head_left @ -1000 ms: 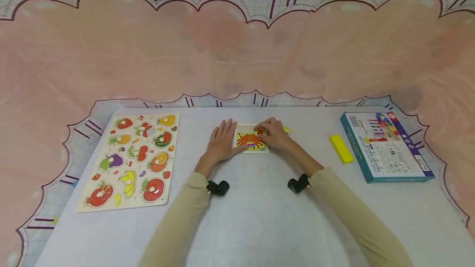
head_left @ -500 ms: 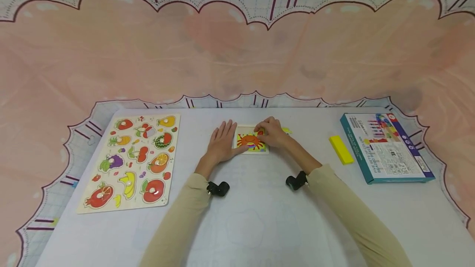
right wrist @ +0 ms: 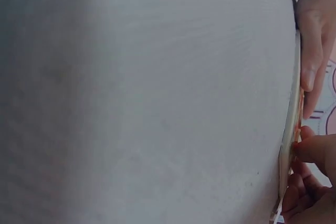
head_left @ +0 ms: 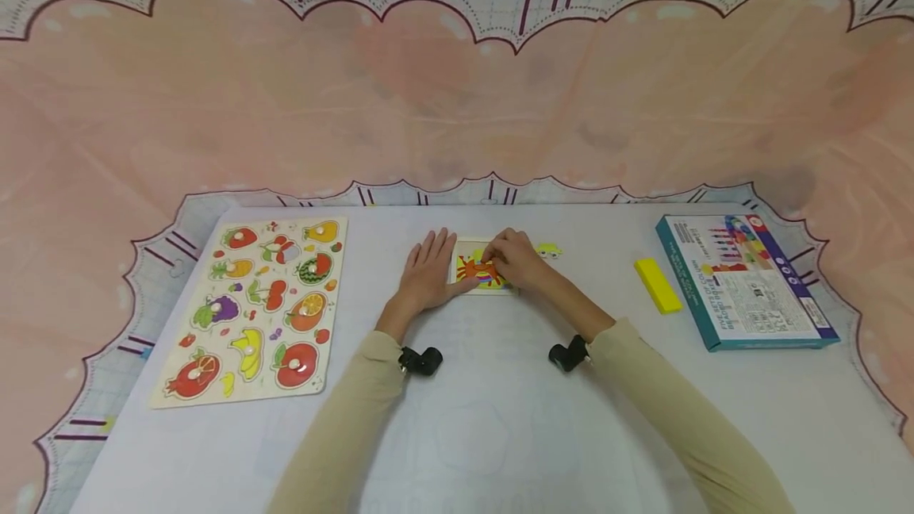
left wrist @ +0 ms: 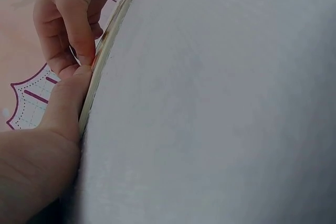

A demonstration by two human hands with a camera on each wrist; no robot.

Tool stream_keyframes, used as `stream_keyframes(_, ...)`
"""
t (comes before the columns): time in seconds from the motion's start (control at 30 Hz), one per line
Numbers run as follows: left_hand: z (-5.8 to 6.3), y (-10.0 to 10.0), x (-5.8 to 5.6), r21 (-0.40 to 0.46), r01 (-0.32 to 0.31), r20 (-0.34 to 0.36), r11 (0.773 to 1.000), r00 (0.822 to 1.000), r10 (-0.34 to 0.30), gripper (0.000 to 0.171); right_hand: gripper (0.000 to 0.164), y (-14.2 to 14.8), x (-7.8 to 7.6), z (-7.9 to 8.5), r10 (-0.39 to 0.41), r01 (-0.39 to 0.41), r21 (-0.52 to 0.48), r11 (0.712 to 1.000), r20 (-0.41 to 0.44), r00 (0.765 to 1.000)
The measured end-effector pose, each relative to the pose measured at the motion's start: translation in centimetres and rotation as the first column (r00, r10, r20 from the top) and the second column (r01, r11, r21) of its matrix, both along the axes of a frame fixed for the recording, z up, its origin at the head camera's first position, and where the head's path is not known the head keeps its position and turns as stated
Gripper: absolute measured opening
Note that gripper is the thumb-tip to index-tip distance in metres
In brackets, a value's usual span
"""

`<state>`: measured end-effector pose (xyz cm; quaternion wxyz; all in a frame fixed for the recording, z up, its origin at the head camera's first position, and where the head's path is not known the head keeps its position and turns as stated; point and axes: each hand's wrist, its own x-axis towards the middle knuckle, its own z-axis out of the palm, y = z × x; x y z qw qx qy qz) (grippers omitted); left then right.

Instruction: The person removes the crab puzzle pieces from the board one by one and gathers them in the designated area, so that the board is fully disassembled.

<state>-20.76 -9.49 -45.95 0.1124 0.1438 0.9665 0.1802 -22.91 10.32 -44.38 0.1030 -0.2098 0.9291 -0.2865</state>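
A small crab jigsaw puzzle [head_left: 470,265], an orange crab on yellow in a pale wooden frame, lies on the table between the hands in the head view. My left hand [head_left: 426,274] lies flat along its left side, fingers straight, the thumb resting on its lower left part. Over the right part bends my right hand [head_left: 516,258], thumb and fingertips together on a crab puzzle piece near the middle; the hand covers much of it. The left wrist view shows the right hand's fingers [left wrist: 79,40] close to the left thumb [left wrist: 71,95], at the frame edge.
A yellow-green piece [head_left: 549,250] lies just beyond the right hand. Farther right are a yellow block [head_left: 658,285] and a teal-edged box [head_left: 750,284]. A fruit peg puzzle board [head_left: 246,312] is on the left. Patterned cloth [head_left: 457,117] hangs behind the white table [head_left: 471,419].
My right hand has shifted left, from the puzzle's right edge toward its middle, uncovering more of the yellow-green piece. The left hand stays where it was.
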Motion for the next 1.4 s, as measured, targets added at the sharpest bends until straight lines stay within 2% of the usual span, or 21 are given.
stream_keyframes(0.17, 0.0, 0.2, 0.0, -0.038, 0.001, 0.013, 0.999, 1.0, 0.0, 0.096, 0.018, 0.3, -0.1, -0.1, 0.014, -0.014, -0.022, 1.0, 0.0, 1.0)
stream_keyframes(0.47, 0.1, 0.2, 0.0, -0.039, -0.006, 0.006, 0.999, 1.0, 0.007, 0.096, 0.015, 0.7, -0.4, 0.1, 0.061, -0.059, -0.069, 0.996, 0.028, 0.998)
stream_keyframes(0.73, 0.2, 0.3, 0.0, -0.029, -0.004, 0.014, 1.0, 1.0, 0.005, 0.097, 0.012, 0.8, -0.5, -0.3, 0.04, -0.038, -0.068, 0.997, 0.025, 0.999)
stream_keyframes(0.83, 0.1, 0.3, 0.0, -0.027, -0.011, 0.017, 1.0, 1.0, 0.012, 0.097, 0.015, 0.8, -0.5, -0.3, 0.019, -0.018, -0.058, 0.998, 0.023, 1.0)
stream_keyframes(1.1, -0.1, 0.3, 0.0, -0.037, -0.015, 0.013, 0.999, 1.0, 0.016, 0.097, 0.033, 0.9, -0.3, 0.0, 0.016, -0.016, -0.004, 1.0, -0.055, 0.998)
stream_keyframes(1.23, -0.2, 0.3, 0.1, -0.036, -0.013, 0.009, 0.999, 1.0, 0.013, 0.097, 0.038, 1.4, -0.2, 0.1, -0.032, 0.032, 0.001, 0.999, -0.048, 0.998)
stream_keyframes(1.4, -0.1, 0.3, 0.0, -0.027, -0.017, 0.004, 0.999, 1.0, 0.017, 0.097, 0.042, 2.7, -0.5, 0.4, -0.178, 0.177, -0.084, 0.981, -0.002, 0.984)
